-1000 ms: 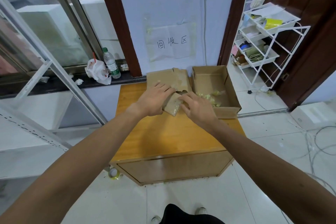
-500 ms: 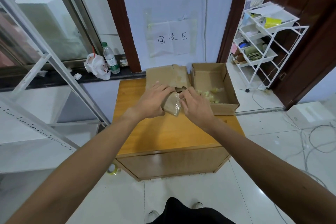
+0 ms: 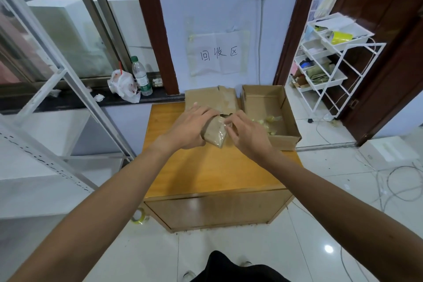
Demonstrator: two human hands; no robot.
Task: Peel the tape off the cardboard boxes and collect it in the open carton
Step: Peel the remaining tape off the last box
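A small cardboard piece [image 3: 214, 132] covered in clear tape [image 3: 220, 138] is held over the table [image 3: 206, 174], beside the open carton [image 3: 291, 121] where scraps [image 3: 269, 120] lie. It is gripped by the left hand [image 3: 190, 129]; a tape edge appears to be pinched by the right hand [image 3: 249, 137]. The tape is best pulled slowly and kept low, so that tearing is avoided.

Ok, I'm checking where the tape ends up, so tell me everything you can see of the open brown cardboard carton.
The open brown cardboard carton is a rectangular box, upright, lidless, at the back right of the orange wooden table top. Crumpled yellowish clear tape lies heaped on its floor, toward the near side. Flattened brown cardboard lies left of it. The right hand is near its left wall; contact unclear.
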